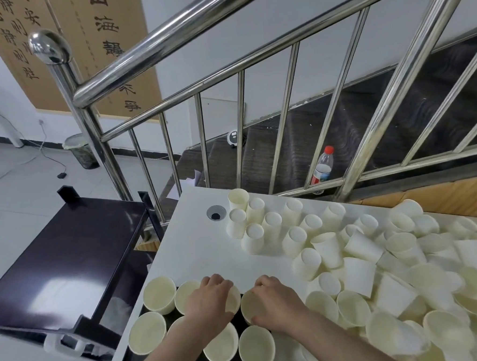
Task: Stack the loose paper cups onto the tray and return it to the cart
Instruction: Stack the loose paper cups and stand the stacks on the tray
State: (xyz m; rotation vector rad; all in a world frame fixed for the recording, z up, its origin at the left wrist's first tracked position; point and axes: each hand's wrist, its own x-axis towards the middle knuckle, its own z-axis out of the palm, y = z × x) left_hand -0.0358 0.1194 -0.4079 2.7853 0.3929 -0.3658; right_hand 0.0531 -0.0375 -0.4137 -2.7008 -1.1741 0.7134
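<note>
Paper cups [416, 275] are lying loose across the white table [196, 247].
Left hand [211, 299] and right hand [275, 303] are each gripping an upright cup on the dark tray [237, 324].

Cream-white paper cups [360, 276] cover a white table [205, 252]; the tray [240, 324] beneath is black, the cart [68, 255] glossy black, the bottle [322, 166] red-capped.

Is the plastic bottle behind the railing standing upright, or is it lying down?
Upright. The bottle stands behind the railing with its red cap at the top.
</note>
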